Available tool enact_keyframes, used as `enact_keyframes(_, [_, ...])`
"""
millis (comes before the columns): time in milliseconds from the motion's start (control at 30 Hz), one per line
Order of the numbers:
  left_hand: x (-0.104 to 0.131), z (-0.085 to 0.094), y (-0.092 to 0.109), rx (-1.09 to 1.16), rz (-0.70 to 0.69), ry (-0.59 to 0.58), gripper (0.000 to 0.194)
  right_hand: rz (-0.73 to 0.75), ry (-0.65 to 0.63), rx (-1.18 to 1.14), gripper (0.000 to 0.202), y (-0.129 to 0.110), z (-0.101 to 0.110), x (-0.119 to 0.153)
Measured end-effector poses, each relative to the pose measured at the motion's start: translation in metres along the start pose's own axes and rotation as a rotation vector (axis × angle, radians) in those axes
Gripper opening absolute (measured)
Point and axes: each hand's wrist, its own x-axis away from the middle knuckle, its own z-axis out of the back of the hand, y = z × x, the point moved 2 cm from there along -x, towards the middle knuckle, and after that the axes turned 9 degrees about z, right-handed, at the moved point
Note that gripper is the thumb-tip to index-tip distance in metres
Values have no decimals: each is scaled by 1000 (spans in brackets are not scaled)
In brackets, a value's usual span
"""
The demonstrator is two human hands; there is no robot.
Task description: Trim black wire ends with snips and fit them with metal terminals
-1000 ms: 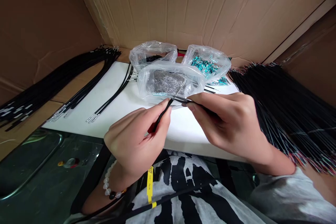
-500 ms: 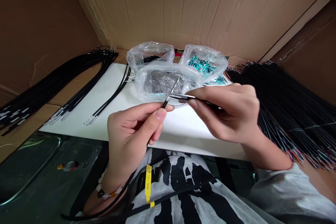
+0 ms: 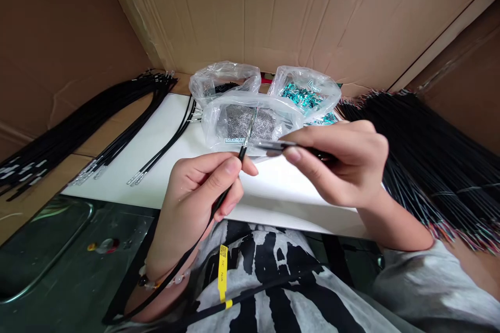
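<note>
The left hand (image 3: pixel 207 192) pinches the cable (image 3: pixel 221 200) over the board (image 3: pixel 281 182); its silver tip now points between twelve and one o'clock, steeper than before. The right hand (image 3: pixel 338 161) pinches the tweezers (image 3: pixel 273 146), now blurred beside the tip; contact is unclear. Three bags (image 3: pixel 250 122) crowd twelve o'clock. Bare board lies at six o'clock from the tweezers, down to its near edge; bundles (image 3: pixel 437 151) border three o'clock.

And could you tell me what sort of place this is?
Probably a cable assembly workstation: bundled black cables, a bag of teal and silver pieces, and a cable in the left hand.
</note>
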Motion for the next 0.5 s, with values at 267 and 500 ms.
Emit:
enact_keyframes(267, [-2, -5, 2, 151, 117, -210, 34, 107, -2, 154, 18, 3, -9, 3])
enact_keyframes(500, [-12, -6, 3, 245, 158, -328, 40, 29, -81, -73, 21, 5, -8, 2])
